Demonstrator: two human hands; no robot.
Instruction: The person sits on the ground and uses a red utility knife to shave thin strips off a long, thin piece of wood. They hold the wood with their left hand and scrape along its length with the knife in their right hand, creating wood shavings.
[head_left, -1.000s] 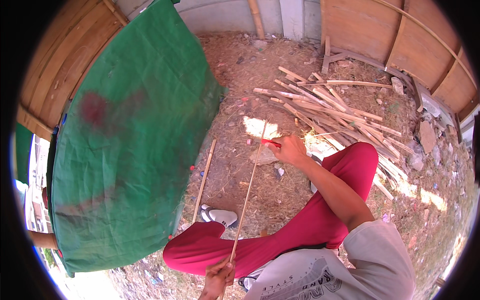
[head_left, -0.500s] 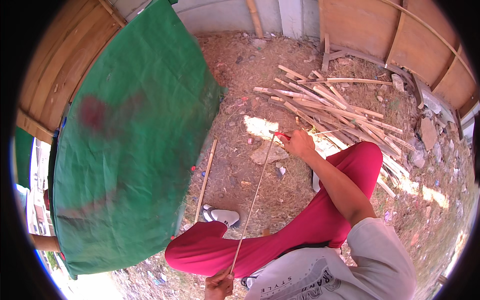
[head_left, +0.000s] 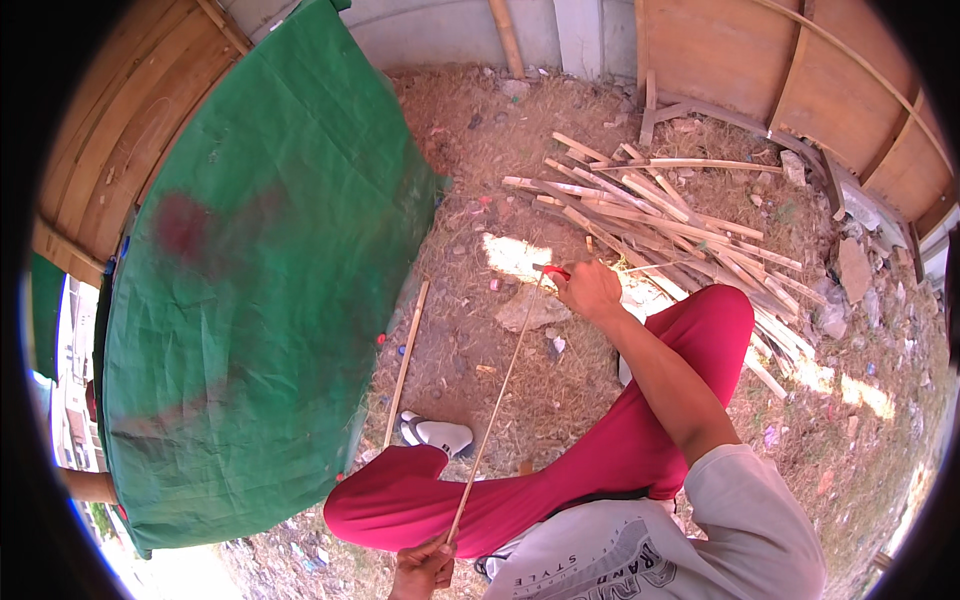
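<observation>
A long, thin stick (head_left: 497,397) slants across my lap. Its lower end is in my closed left hand (head_left: 424,568), at the lower edge beside my knee. My right hand (head_left: 590,289) reaches forward over the ground, closed around a small tool with a red handle (head_left: 556,272) and a short dark tip. That tip meets the far end of the stick; its exact kind is too small to make out. Another thin pale strip (head_left: 652,266) shows just right of my right hand, and I cannot tell whether the hand holds it.
Split wooden sticks (head_left: 690,215) lie heaped at the right, ahead of my bent knee. One single stick (head_left: 407,360) lies by my foot. A green tarp (head_left: 270,270) covers the left side. Flat stones (head_left: 533,308) and rubble (head_left: 855,268) dot the ground; wooden panels (head_left: 730,50) stand behind.
The view has shifted slightly. My left hand has moved a little to the left with the stick's lower end; the tool tip stays at the stick's far end.
</observation>
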